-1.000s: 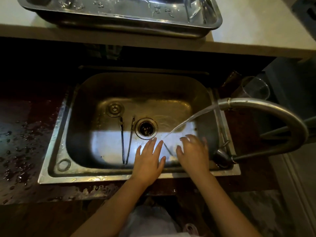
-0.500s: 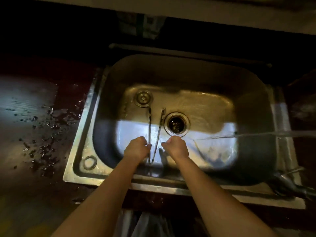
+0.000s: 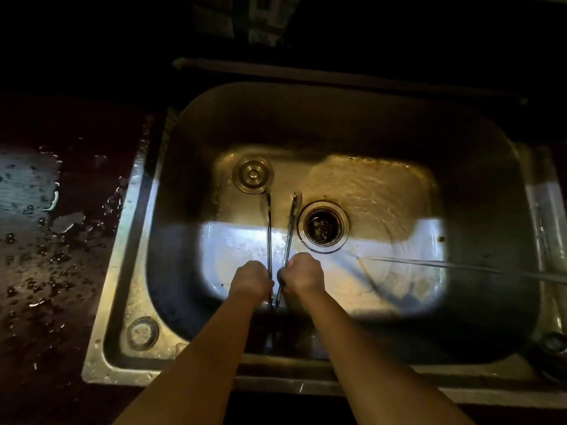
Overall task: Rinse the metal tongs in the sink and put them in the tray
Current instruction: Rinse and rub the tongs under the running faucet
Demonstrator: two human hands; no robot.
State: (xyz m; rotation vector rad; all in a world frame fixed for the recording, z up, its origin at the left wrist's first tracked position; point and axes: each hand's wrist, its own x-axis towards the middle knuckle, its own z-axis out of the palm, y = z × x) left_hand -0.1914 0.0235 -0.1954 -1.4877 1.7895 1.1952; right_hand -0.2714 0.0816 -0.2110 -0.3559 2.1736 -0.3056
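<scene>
Steel sink (image 3: pixel 129 271), viewed from above, with both of the person's hands lowered into the basin near its closest wall. The metal tongs (image 3: pixel 269 234) lie on the wet basin floor, their two arms joined at the end nearest the person and spreading slightly as they run away from the hands. The left hand (image 3: pixel 251 280) is curled into a fist around the left arm of the tongs. The right hand (image 3: pixel 302 273) is likewise closed, gripping the right arm just beside the left hand; the two fists sit side by side, nearly touching, with the tongs passing between them.

Beyond the hands, the far tip of the left arm ends just below a round metal stopper (image 3: pixel 253 174) lying on the basin floor. The far tip of the right arm ends just beside the left rim of the open drain (image 3: pixel 323 227), which sits ahead and slightly right of the right hand. A thin stream of water (image 3: pixel 445 265) enters from the right edge of the view and strikes the basin floor to the right of the right hand, well apart from the tongs. Rippled water spreads over the floor around the drain.

To the left of the left hand, past the sink rim, the dark counter (image 3: pixel 46 256) carries scattered droplets and puddles.
</scene>
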